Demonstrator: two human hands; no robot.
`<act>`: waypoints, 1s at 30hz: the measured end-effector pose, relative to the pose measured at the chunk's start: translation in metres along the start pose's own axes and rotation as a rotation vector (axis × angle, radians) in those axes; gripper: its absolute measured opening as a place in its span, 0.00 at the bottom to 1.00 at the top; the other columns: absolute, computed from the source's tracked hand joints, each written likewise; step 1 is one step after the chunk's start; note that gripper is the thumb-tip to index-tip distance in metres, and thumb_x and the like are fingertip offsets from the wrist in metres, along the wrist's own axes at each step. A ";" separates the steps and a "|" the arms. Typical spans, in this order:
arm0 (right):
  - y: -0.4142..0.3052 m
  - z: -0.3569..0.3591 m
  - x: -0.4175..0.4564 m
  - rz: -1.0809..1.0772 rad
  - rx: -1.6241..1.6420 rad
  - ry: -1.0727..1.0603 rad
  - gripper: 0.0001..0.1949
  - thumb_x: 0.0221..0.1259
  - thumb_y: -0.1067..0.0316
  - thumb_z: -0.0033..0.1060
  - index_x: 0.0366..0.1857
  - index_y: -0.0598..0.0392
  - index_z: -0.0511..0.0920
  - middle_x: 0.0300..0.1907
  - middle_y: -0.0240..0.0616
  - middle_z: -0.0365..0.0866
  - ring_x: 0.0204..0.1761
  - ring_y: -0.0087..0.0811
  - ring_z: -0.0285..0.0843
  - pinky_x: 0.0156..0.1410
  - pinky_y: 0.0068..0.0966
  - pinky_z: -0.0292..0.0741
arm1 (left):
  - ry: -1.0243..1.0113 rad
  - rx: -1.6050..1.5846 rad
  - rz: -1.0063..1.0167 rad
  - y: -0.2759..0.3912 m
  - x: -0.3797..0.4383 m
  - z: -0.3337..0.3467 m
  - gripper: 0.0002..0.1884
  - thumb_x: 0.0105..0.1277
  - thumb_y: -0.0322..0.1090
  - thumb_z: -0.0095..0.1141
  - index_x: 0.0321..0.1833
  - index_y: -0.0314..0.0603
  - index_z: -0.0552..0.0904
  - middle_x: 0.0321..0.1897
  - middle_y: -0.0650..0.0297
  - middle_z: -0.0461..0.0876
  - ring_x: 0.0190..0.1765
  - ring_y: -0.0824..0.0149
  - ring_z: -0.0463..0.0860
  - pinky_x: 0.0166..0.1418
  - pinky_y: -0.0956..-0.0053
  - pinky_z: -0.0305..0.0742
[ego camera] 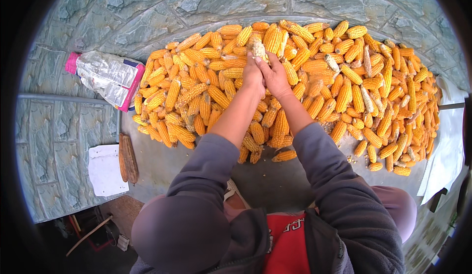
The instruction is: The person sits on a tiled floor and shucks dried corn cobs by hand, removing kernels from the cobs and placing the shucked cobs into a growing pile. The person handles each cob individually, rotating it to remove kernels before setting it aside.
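Observation:
My left hand [253, 75] and my right hand [273, 73] meet over a long heap of husked, dried yellow corn cobs [219, 97]. Between their fingers is a pale, whitish corn cob [257, 47] that looks partly bare of kernels, its lower end covered by both hands. Just beyond my right fingers lies a fuller yellow cob [273, 41]; whether the hand touches it I cannot tell. The heap spreads to both sides of my hands, with a few cobs and loose kernels on the grey floor at its near edge.
A stone-tiled wall [236, 1] rises behind the heap. At the left lie a pink-edged plastic sack [107, 76], a white board [107, 169] and a brown, elongated dried object [127, 159]. White sheeting [444, 141] borders the heap at the right. My knees flank the near floor.

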State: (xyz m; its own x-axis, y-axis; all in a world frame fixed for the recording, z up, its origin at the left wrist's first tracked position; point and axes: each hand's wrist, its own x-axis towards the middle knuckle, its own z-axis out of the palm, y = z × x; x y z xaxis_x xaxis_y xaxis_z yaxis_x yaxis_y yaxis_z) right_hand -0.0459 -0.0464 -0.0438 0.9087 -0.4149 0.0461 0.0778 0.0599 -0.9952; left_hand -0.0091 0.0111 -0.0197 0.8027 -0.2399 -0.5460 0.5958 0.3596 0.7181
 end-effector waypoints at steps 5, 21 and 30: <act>0.019 0.001 0.003 -0.164 -0.109 0.165 0.25 0.69 0.55 0.56 0.60 0.65 0.73 0.35 0.54 0.84 0.38 0.31 0.83 0.44 0.27 0.77 | -0.001 -0.076 0.010 -0.002 -0.013 0.013 0.23 0.80 0.53 0.29 0.49 0.45 0.76 0.29 0.67 0.75 0.23 0.74 0.70 0.20 0.78 0.67; 0.017 -0.016 0.013 0.150 0.183 0.049 0.12 0.71 0.62 0.56 0.46 0.59 0.81 0.37 0.30 0.80 0.40 0.22 0.72 0.48 0.21 0.71 | -0.028 0.323 -0.111 0.008 -0.006 -0.012 0.26 0.79 0.58 0.28 0.46 0.45 0.73 0.18 0.70 0.65 0.17 0.75 0.60 0.18 0.80 0.55; 0.031 -0.009 0.009 0.139 0.344 0.260 0.11 0.70 0.65 0.54 0.39 0.62 0.82 0.31 0.32 0.81 0.31 0.21 0.73 0.37 0.21 0.72 | -0.356 0.048 -0.235 0.002 0.005 -0.031 0.29 0.78 0.62 0.28 0.29 0.47 0.71 0.14 0.71 0.64 0.12 0.75 0.56 0.17 0.76 0.58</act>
State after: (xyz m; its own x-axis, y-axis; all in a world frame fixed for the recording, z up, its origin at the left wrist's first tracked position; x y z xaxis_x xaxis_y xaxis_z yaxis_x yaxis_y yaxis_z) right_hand -0.0391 -0.0564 -0.0751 0.7905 -0.5931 -0.1528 0.1341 0.4110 -0.9017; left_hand -0.0048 0.0385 -0.0348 0.5983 -0.6099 -0.5196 0.7571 0.2180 0.6159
